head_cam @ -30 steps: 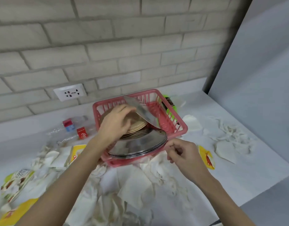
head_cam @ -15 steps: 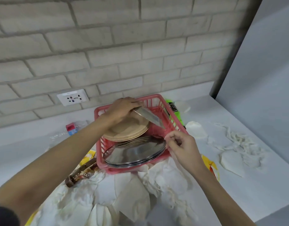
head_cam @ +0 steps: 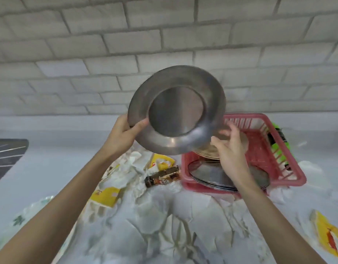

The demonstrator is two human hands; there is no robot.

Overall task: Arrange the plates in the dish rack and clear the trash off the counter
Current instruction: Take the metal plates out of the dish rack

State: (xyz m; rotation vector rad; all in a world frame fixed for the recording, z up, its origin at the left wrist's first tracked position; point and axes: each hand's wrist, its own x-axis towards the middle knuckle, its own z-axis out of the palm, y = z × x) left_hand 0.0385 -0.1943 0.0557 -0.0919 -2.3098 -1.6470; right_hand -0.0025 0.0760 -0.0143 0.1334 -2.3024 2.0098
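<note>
Left hand [head_cam: 124,134] grips one steel plate [head_cam: 176,111]; right hand [head_cam: 231,149] spread beside it.

Steel plate [head_cam: 176,111] held tilted nr pink rack [head_cam: 246,116].

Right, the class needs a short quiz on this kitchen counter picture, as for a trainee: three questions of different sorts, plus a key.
1. True or false: the raised steel plate lies flat inside the dish rack.
2. What holds the raised steel plate up? A) the left hand gripping its rim B) a wall hook C) a stand on the counter
3. Fill in: crumpled white ____ litters the counter in front of the dish rack.
Key: 1 false, it is held up in the air; 2 A; 3 paper.
</note>
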